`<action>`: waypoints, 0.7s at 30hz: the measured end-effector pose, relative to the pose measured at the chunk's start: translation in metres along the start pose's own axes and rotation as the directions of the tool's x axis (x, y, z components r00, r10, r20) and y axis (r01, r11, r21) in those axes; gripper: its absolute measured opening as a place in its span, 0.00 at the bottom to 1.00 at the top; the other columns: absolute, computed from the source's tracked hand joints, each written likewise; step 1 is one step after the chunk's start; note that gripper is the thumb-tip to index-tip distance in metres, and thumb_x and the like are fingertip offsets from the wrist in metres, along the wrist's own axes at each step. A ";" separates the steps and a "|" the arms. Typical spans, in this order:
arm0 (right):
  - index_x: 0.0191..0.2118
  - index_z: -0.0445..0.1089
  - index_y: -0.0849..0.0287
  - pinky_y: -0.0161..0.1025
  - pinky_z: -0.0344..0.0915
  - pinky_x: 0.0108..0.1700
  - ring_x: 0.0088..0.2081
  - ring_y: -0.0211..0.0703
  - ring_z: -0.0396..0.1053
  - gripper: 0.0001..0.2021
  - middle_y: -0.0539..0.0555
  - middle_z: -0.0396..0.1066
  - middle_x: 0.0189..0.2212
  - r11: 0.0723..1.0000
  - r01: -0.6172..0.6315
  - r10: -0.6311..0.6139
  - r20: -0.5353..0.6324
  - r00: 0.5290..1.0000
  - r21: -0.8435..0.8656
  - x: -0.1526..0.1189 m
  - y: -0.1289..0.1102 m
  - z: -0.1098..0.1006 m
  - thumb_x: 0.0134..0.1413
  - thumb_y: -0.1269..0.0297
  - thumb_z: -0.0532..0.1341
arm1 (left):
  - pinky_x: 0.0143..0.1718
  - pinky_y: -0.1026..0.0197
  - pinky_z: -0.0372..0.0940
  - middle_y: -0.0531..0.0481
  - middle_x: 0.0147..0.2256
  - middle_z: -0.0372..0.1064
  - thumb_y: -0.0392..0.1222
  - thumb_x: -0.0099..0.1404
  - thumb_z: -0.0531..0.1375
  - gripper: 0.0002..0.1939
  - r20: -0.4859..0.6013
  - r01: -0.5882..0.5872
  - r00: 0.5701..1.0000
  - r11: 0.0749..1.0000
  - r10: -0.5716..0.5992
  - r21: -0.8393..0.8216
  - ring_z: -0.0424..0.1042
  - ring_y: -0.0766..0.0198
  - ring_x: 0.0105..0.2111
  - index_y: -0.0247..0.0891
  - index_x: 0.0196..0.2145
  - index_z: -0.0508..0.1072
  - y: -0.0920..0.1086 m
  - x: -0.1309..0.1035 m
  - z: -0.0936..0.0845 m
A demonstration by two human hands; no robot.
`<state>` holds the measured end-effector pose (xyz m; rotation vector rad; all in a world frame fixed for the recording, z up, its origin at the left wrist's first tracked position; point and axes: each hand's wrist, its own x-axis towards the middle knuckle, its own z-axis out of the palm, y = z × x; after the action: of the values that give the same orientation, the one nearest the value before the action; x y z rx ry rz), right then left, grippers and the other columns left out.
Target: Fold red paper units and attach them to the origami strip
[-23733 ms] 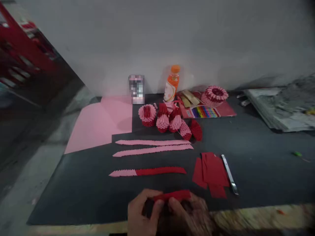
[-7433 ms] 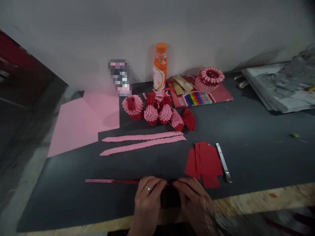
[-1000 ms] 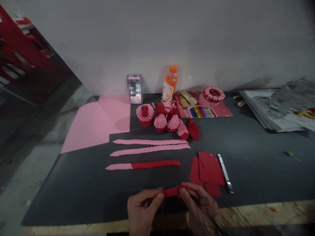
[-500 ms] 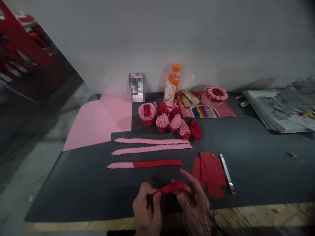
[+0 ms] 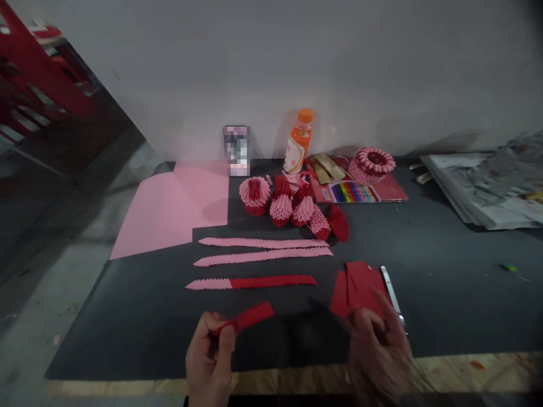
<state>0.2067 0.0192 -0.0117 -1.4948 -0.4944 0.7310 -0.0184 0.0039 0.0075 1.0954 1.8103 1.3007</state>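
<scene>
The single head view looks forward and down from just above the left hand (image 5: 210, 351) and right hand (image 5: 377, 347), near the bottom edge, across the table (image 5: 445, 277) to the wall (image 5: 203, 62), floor (image 5: 68, 265) showing at left.

Beyond the left grip (image 5: 208, 355), a pixelated flat thing (image 5: 236, 150) stands upright by the grey wall (image 5: 169, 68). Beyond and between both grips is a bottle of orange drink (image 5: 299, 148). Straight beyond the right grip (image 5: 376, 351), a red packet (image 5: 393, 190) lies flat on the dark desk (image 5: 449, 305). Well off to that grip's right lie stacked papers (image 5: 453, 183) and, nearer, a green scrap (image 5: 507, 267).
</scene>
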 end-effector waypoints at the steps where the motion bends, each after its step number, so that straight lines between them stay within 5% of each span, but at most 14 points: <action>1: 0.57 0.83 0.41 0.35 0.80 0.32 0.28 0.40 0.80 0.24 0.44 0.82 0.26 1.000 -0.008 0.010 0.072 0.997 -0.016 0.000 -0.002 0.000 0.56 0.45 0.78 | 0.24 0.63 0.60 0.60 0.27 0.61 0.64 0.75 0.65 0.24 0.025 0.015 1.000 1.000 -0.015 -0.022 0.61 0.66 0.24 0.47 0.29 0.66 0.001 0.001 -0.001; 3: 0.44 0.88 0.47 0.40 0.80 0.27 0.25 0.46 0.80 0.27 0.51 0.85 0.27 0.998 -0.042 0.055 0.271 0.961 -0.053 -0.010 -0.005 0.004 0.38 0.41 0.84 | 0.26 0.61 0.61 0.58 0.26 0.62 0.65 0.74 0.65 0.25 0.086 0.036 0.996 0.997 -0.030 -0.066 0.62 0.64 0.24 0.47 0.28 0.68 0.007 -0.002 0.005; 5: 0.37 0.89 0.44 0.41 0.83 0.28 0.24 0.49 0.82 0.21 0.49 0.84 0.24 0.981 -0.053 0.146 0.524 0.839 -0.188 -0.024 -0.007 0.009 0.43 0.36 0.80 | 0.27 0.58 0.62 0.57 0.26 0.63 0.68 0.73 0.64 0.26 0.147 0.059 0.988 0.992 -0.042 -0.114 0.62 0.61 0.25 0.48 0.27 0.69 0.015 -0.008 0.015; 7: 0.27 0.87 0.44 0.39 0.81 0.25 0.22 0.49 0.81 0.17 0.49 0.82 0.19 0.970 -0.046 0.180 0.573 0.800 -0.241 -0.034 -0.009 0.012 0.53 0.38 0.76 | 0.27 0.57 0.61 0.56 0.25 0.63 0.70 0.71 0.65 0.26 0.200 0.099 0.978 0.982 -0.066 -0.159 0.62 0.60 0.25 0.49 0.27 0.70 0.022 -0.014 0.024; 12: 0.28 0.88 0.44 0.39 0.82 0.29 0.25 0.50 0.83 0.22 0.51 0.83 0.21 0.965 -0.062 0.205 0.584 0.786 -0.255 -0.035 -0.013 0.008 0.66 0.38 0.67 | 0.26 0.59 0.57 0.59 0.22 0.62 0.69 0.70 0.67 0.26 0.283 0.251 0.940 0.948 -0.190 -0.197 0.59 0.63 0.22 0.48 0.27 0.70 0.027 -0.015 0.027; 17: 0.29 0.88 0.40 0.41 0.82 0.31 0.26 0.52 0.82 0.17 0.51 0.85 0.23 0.963 -0.162 0.260 0.587 0.767 -0.215 -0.040 -0.007 0.008 0.53 0.34 0.75 | 0.28 0.61 0.59 0.59 0.22 0.65 0.68 0.70 0.69 0.26 0.306 0.299 0.923 0.935 -0.233 -0.189 0.62 0.64 0.23 0.46 0.27 0.72 0.015 -0.015 0.024; 21: 0.28 0.87 0.42 0.40 0.78 0.25 0.22 0.50 0.80 0.15 0.51 0.84 0.21 0.945 -0.269 0.328 0.559 0.762 -0.188 -0.046 0.001 0.012 0.52 0.38 0.77 | 0.28 0.62 0.67 0.56 0.21 0.74 0.71 0.64 0.73 0.25 0.474 0.330 0.859 0.917 -0.194 -0.224 0.70 0.64 0.22 0.46 0.28 0.81 -0.003 -0.006 0.013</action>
<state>0.1660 -0.0045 -0.0056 -1.4379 -0.7713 1.4666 -0.0050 0.0031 0.0007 0.8513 1.3162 1.0139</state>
